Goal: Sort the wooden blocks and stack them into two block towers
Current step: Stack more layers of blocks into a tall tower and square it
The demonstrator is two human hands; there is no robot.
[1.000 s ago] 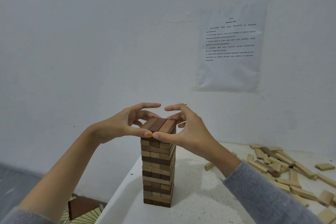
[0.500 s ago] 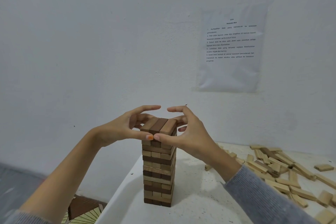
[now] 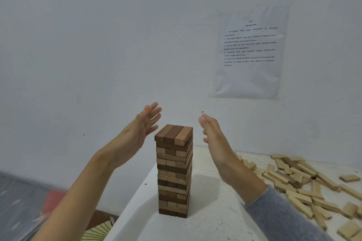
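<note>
Your one tower (image 3: 174,172) stands in the lower centre of the frame, on the white table (image 3: 215,225) and close to its left edge, which cuts diagonally down towards the bottom of the picture. Your left hand (image 3: 141,131) is just left of the tower's top and your right hand (image 3: 214,139) just right of it. Both are spread flat with straight fingers, palms turned inward, holding nothing and not touching the wood. The left fingertips are blurred.

The main danger I see is a careless knock. With the hands this near the top layer, a sweep of your wrist or your grey sleeve (image 3: 284,215) towards the loose blocks (image 3: 305,182) at the right of the frame could clip the top. A stack this tall and narrow would probably go over, perhaps off the near table edge. A jolt to the table while you rummage in that pile could do the same. The pile is well apart from the tower, so I judge you have room to start the second stack there without crowding the first.

The tower's long axis runs straight up and down, and it looks upright, with only slightly ragged sides. The three top blocks (image 3: 174,133) lie side by side, end faces towards you, their length running away into the picture and a little to the right. The layer under them crosses left to right.
</note>
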